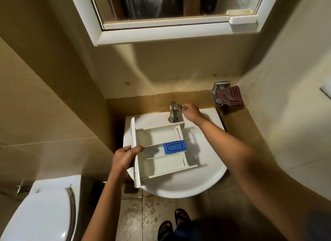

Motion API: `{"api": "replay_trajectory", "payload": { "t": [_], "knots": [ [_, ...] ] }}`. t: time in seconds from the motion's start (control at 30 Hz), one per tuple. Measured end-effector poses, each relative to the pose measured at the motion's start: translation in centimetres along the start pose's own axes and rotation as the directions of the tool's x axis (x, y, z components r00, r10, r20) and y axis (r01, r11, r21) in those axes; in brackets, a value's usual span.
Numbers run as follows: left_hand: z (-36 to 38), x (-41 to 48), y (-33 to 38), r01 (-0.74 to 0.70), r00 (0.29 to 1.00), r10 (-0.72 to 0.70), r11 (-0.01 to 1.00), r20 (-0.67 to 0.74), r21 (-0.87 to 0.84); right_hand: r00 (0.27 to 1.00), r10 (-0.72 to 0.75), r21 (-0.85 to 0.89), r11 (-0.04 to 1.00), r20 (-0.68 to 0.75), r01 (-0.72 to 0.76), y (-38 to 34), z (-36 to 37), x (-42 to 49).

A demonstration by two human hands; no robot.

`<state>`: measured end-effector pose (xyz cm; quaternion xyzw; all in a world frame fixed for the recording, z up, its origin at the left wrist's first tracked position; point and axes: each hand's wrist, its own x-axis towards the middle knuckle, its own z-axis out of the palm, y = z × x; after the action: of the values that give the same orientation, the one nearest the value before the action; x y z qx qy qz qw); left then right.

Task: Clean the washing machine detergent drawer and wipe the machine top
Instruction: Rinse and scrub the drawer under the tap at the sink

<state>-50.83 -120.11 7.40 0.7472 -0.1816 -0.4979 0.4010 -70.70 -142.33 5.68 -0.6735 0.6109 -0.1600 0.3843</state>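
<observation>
Head view: L hand (123,156) grips the front panel of the white plastic detergent drawer (161,163), held over the white ceramic basin (179,192). R hand (190,111) pinches the lever of the chrome tap (173,113). Best: open water gently and tilt drawer so compartments drain. Beige tiled walls, white toilet (44,213) at left, red checked cloth (231,95) on wall holder.

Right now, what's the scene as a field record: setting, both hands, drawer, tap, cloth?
setting: bathroom, washbasin below mirror cabinet
detergent drawer: white, three compartments, blue insert in the middle one, held over the washbasin
left hand: grips the detergent drawer at its front panel
right hand: fingers pinch the tap lever
water: no stream visible
checked cloth: hangs from wall holder, right of the tap
toilet: lower left, lid down
</observation>
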Motion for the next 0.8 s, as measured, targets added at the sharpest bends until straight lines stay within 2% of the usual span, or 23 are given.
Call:
{"api": "replay_trajectory", "payload": {
  "t": [0.07, 0.17, 0.33, 0.5, 0.57, 0.63, 0.67, 0.7, 0.73, 0.77, 0.8],
  "knots": [
    [0.0, 0.1, -0.2, 0.014, 1.0, -0.014, 1.0, -0.009, -0.004, 1.0, 0.026, -0.091, 0.996, 0.01, -0.025, -0.9, 0.2, 0.6],
    [0.0, 0.4, -0.5, 0.019, 1.0, -0.019, 1.0, -0.014, -0.006, 0.997, 0.059, -0.114, 0.991, -0.055, -0.065, -1.5, 0.9, 0.9],
    [0.0, 1.1, -0.9, 0.019, 1.0, -0.019, 1.0, -0.021, -0.011, 0.995, 0.057, 0.005, 0.998, -0.077, -0.057, -1.8, 2.5, -0.1],
    [0.5, 1.9, -0.7, 0.033, 0.999, -0.032, 0.999, 0.012, -0.044, 0.998, 0.058, 0.138, 0.989, 0.018, -0.06, -1.3, 1.5, -0.3],
    [0.9, 2.0, -0.5, 0.026, 0.999, -0.026, 0.999, 0.023, -0.034, 0.997, 0.028, 0.254, 0.967, -0.073, -0.008, 0.0, 1.2, -0.9],
    [1.3, 1.8, -0.4, 0.023, 0.999, -0.022, 0.999, 0.027, -0.034, 0.953, 0.036, 0.322, 0.944, -0.301, 0.066, 2.4, 1.6, -2.4],
    [1.5, 1.8, -0.4, 0.021, 0.999, -0.02, 0.999, 0.029, -0.042, 0.918, 0.08, 0.314, 0.948, -0.388, 0.05, 4.0, 2.0, -3.1],
    [1.7, 1.7, -0.3, 0.017, 0.999, -0.015, 0.999, 0.035, -0.045, 0.906, 0.123, 0.284, 0.959, -0.405, -0.003, 5.6, 2.2, -4.0],
    [1.8, 1.6, -0.2, 0.012, 0.999, -0.011, 0.999, 0.038, -0.044, 0.936, 0.145, 0.197, 0.977, -0.32, -0.084, 7.0, 2.4, -4.8],
    [2.0, 1.5, -0.2, 0.002, 0.999, -0.001, 0.999, 0.04, -0.034, 0.975, 0.174, 0.025, 0.985, -0.142, -0.172, 8.0, 2.4, -5.5],
    [2.1, 1.6, -0.1, -0.004, 0.999, 0.005, 1.0, 0.039, -0.024, 0.971, 0.23, -0.188, 0.958, 0.061, -0.215, 8.9, 2.4, -6.3]
  ]
}}
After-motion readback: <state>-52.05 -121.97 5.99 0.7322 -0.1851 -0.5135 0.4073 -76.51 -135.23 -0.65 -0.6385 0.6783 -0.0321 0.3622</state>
